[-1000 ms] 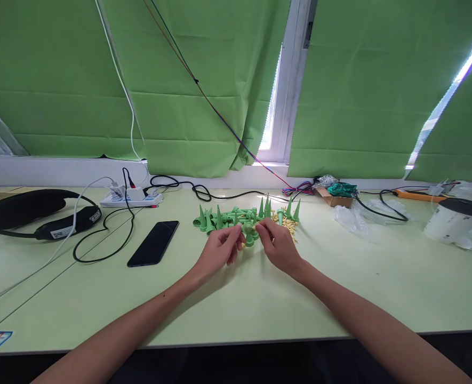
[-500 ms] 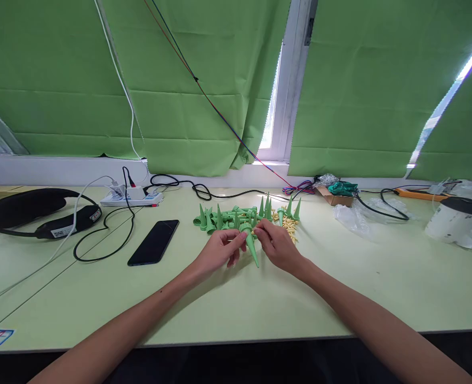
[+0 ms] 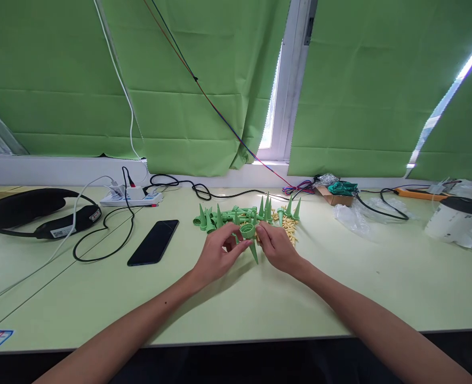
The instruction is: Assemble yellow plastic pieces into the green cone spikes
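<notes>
Between my hands is a green plastic watering spike (image 3: 248, 231), its round threaded mouth tilted up toward me and its point downward. My left hand (image 3: 218, 252) grips the left side of the cup between thumb and fingers. My right hand (image 3: 278, 244) is closed in a pinch against the cup's right side; its fingertips hide what they hold, possibly a small beige part. Just behind my hands lies a pile of similar green spikes (image 3: 218, 217), some standing point up. Small beige plastic pieces (image 3: 289, 226) are heaped at the pile's right end.
A black phone (image 3: 153, 242) lies left of my hands, with headphones (image 3: 68, 213) and a power strip (image 3: 129, 198) beyond it. Toward the right are clear plastic bags (image 3: 353, 221), a small cardboard box (image 3: 334, 196) and a white container with a black lid (image 3: 455, 221). Cables run along the back.
The spike has tipped so that its open threaded mouth now faces up toward me. My left fingers have shifted and spread around the cup; my right hand has barely moved.
</notes>
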A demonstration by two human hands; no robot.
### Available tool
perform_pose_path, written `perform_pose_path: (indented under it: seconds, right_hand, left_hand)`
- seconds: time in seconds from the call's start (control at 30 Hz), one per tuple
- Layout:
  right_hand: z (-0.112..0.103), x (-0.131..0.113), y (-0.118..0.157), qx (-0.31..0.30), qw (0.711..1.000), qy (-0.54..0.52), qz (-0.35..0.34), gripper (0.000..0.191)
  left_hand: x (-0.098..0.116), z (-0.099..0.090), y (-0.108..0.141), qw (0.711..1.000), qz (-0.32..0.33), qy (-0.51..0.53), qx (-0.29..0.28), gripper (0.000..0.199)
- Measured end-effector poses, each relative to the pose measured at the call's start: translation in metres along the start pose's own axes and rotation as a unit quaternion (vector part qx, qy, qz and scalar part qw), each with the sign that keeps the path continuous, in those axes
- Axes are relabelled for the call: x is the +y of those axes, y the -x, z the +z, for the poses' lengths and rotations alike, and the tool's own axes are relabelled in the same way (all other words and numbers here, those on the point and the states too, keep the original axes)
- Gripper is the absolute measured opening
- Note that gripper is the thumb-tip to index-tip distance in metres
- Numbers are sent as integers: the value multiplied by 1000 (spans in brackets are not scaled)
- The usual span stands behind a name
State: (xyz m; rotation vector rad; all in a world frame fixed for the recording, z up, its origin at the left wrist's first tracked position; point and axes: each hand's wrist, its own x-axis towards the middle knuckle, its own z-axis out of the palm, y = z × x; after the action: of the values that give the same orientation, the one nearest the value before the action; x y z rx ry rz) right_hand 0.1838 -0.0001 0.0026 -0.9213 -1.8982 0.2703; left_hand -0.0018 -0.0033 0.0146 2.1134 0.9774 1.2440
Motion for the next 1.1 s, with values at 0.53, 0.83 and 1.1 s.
perform_pose_path:
  seconds: [0.53, 0.83, 1.1]
  right_hand:
    - [7, -4, 0, 7, 993, -87, 85, 42]
    - [4, -8, 2, -43, 989, -108, 87, 32]
    - [4, -9, 4, -37, 992, -95, 68, 29]
  left_hand:
    - [7, 5, -4, 974, -122, 189, -29, 44]
    - [3, 5, -4, 974, -140, 175, -37, 42]
    - [2, 6, -5, 966, -150, 204, -50, 47]
